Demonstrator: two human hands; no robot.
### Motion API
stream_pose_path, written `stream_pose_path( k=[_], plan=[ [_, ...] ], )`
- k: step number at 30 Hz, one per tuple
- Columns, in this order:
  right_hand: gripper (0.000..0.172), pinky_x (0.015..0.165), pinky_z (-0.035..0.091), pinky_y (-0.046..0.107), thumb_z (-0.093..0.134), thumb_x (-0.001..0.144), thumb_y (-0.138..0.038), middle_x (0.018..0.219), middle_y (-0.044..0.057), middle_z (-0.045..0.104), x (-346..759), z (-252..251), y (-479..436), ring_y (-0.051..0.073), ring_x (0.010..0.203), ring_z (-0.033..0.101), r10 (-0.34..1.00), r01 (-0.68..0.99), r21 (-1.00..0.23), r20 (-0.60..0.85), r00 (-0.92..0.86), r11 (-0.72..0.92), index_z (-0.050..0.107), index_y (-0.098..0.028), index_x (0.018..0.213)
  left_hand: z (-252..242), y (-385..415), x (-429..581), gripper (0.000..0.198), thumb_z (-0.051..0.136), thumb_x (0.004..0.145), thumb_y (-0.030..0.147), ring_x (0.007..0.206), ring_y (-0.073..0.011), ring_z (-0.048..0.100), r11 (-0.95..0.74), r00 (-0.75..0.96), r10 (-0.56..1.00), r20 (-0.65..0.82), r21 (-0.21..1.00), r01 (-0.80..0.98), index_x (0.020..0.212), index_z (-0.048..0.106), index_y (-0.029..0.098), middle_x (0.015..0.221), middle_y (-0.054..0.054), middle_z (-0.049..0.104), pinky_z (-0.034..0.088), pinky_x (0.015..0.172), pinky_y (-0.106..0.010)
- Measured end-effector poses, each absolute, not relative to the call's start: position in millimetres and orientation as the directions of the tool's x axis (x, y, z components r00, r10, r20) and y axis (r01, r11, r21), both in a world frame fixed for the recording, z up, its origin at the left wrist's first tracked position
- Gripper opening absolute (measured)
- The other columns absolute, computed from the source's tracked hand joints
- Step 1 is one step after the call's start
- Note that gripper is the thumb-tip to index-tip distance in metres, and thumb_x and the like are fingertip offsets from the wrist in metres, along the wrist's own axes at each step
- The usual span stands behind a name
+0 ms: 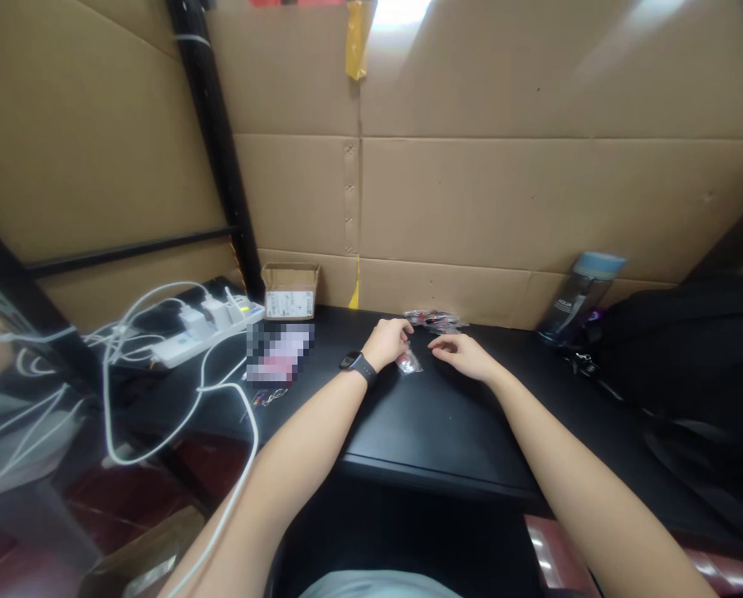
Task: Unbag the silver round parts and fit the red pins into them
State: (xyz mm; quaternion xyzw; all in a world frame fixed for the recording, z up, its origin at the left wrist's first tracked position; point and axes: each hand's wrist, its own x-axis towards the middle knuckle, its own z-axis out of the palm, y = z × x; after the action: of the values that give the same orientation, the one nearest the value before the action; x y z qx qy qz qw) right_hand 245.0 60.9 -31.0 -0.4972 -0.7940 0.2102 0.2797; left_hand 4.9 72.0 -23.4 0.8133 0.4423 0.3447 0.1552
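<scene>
My left hand [388, 342], with a dark watch [358, 364] on its wrist, is over the black tabletop [439, 423]. Its bent fingers are closed on a small clear plastic packet [409, 360] with something red inside; the fingertips are partly hidden. To the right, my right hand [464, 355] hovers low over the table, fingers slightly curled and apart, with nothing in them. Just beyond both hands lies a pile of similar clear packets [437, 320] with red and dark contents.
At left, white cables surround a power strip [188, 339] with plugs. A small open cardboard box [290, 291] stands against the cardboard wall [446, 208]. A bottle [579, 299] leans beside a black bag [701, 390] at right. A blurred person [22, 448] is at far left.
</scene>
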Motion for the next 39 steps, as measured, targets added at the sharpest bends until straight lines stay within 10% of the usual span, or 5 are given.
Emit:
stream_pose_path(
  k=[10,39],
  plan=[
    [0.037,0.090,0.057,0.040,0.073,0.083,-0.044,0.101,0.012,0.081,246.8,-43.5,68.6,0.027,0.095,0.075,0.915,0.422,-0.834,0.220,-0.338,0.356,0.077,-0.017,0.108,-20.6,62.5,16.6,0.034,0.070,0.076,0.002,0.073,-0.0145,0.070,-0.576,0.395,0.817,0.420,0.602,0.552,0.106,0.076,0.018,0.084,-0.003,0.076,0.054,0.075,-0.024],
    [0.046,0.064,0.051,0.030,0.082,0.075,-0.049,0.078,0.006,0.076,231.5,-23.4,46.8,0.017,0.066,0.066,0.915,0.282,-0.904,0.220,-0.337,0.321,0.077,-0.015,0.105,-30.0,72.3,20.1,0.024,0.069,0.084,0.015,0.066,-0.0103,0.066,-0.570,0.441,0.779,0.446,0.797,0.199,0.108,0.071,0.015,0.083,-0.001,0.071,0.050,0.064,-0.020]
  ],
)
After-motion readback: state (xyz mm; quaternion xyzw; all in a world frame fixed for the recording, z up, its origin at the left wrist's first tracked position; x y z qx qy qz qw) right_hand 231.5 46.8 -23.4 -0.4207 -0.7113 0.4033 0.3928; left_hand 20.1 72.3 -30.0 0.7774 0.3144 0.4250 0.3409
